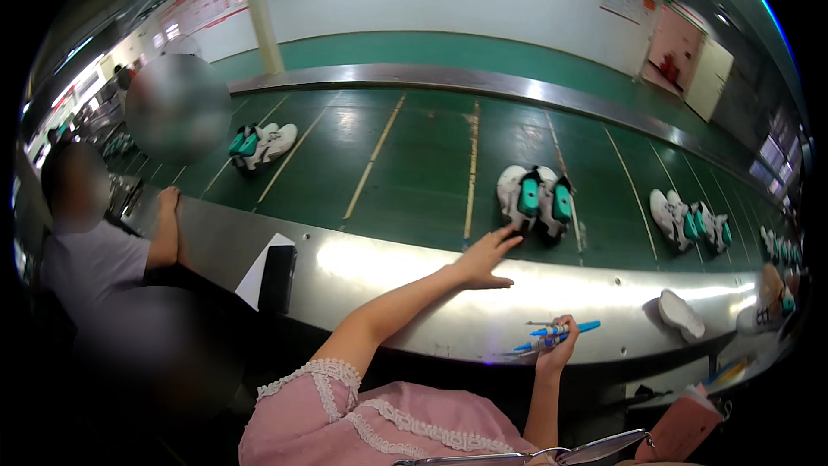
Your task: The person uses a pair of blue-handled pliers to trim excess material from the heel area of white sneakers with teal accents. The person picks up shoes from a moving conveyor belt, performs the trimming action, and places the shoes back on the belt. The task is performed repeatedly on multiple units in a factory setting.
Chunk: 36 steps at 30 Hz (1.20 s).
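My left hand (486, 261) reaches over the metal edge of the conveyor with its fingers spread. Its fingertips are at the near end of a pair of white and black shoes (511, 188) with green inserts (529, 196); whether they touch is hard to tell. Lower and to the right, my right hand (559, 347) is closed around slim blue pens (589, 326), held roughly level above the metal ledge. A thin dark tip also sticks out of that grip, too small to name.
The green belt (414, 168) has pale cross lines and carries more shoe pairs, one left (276, 141) and others right (668, 217). On the metal ledge (371, 280) lie a black phone (277, 279), white paper (253, 283) and a white shoe (681, 315). A person (99, 250) sits at left.
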Each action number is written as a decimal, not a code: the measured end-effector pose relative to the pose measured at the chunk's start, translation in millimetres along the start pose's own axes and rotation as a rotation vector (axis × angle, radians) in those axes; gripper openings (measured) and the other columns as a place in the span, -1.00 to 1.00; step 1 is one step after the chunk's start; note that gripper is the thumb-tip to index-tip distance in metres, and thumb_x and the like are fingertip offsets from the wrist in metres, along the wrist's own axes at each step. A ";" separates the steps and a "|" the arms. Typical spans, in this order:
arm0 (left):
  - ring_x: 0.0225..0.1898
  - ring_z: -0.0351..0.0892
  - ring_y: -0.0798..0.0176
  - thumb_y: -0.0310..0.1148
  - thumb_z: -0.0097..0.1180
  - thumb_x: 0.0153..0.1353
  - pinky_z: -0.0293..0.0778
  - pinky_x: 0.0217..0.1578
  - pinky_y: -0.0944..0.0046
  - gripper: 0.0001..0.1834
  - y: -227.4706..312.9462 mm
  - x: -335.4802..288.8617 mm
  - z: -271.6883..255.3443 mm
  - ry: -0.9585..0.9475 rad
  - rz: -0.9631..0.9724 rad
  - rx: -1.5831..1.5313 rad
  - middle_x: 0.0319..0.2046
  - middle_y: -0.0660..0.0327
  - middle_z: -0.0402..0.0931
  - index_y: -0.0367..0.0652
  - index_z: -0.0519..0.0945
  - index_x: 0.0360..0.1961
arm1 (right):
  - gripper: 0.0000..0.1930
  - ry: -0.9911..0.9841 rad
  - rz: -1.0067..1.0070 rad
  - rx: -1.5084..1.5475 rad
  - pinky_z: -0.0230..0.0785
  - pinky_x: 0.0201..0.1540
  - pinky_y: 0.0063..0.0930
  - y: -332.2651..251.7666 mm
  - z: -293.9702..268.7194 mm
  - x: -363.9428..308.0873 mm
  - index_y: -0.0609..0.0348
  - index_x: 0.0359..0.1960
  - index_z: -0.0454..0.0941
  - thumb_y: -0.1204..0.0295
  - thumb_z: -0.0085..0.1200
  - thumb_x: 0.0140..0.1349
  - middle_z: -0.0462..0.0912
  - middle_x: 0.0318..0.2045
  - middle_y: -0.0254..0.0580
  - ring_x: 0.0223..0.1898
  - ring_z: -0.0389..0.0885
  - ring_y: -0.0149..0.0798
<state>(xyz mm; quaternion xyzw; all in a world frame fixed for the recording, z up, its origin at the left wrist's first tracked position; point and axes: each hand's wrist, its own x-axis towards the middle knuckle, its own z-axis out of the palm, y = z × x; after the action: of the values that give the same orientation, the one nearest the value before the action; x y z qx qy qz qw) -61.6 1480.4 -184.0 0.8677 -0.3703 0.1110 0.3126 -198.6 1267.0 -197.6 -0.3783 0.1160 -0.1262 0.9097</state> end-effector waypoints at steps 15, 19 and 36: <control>-0.07 0.41 0.35 -0.49 0.03 0.14 0.37 -0.11 0.33 -0.73 -83.9 -76.5 -44.3 1.012 -0.585 -0.835 -0.12 0.22 0.44 -0.15 0.43 -0.09 | -0.77 -0.687 0.523 -0.302 0.13 -0.58 -0.70 70.1 135.0 47.6 0.08 -0.53 0.29 0.26 -0.23 0.22 0.25 -0.61 -0.41 -0.60 0.25 -0.54; -0.11 0.42 0.31 -0.39 0.04 0.17 0.39 -0.12 0.31 -0.69 -97.0 -89.3 -69.0 0.911 -0.527 -1.707 -0.19 0.17 0.43 -0.14 0.36 -0.04 | -0.74 -0.793 0.686 -0.248 0.12 -0.61 -0.63 106.0 142.2 92.2 0.08 -0.57 0.29 0.24 -0.25 0.20 0.27 -0.66 -0.38 -0.69 0.22 -0.50; -0.75 -0.05 0.55 -0.56 -0.04 0.19 -0.08 -0.74 0.51 -0.57 -114.9 -98.2 -88.5 0.469 -0.707 -1.765 -0.76 0.47 -0.04 0.04 0.06 -0.70 | -0.73 -0.684 1.007 0.299 -0.01 -0.63 -0.57 130.8 117.6 124.7 0.03 -0.58 0.25 0.19 -0.24 0.21 0.14 -0.73 -0.42 -0.71 0.07 -0.45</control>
<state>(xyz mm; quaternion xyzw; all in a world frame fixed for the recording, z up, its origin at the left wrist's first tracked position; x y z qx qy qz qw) -45.3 1652.9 -209.5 0.3392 0.0327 -0.1363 0.9302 -26.6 1394.1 -225.1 -0.1651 -0.0367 0.4314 0.8862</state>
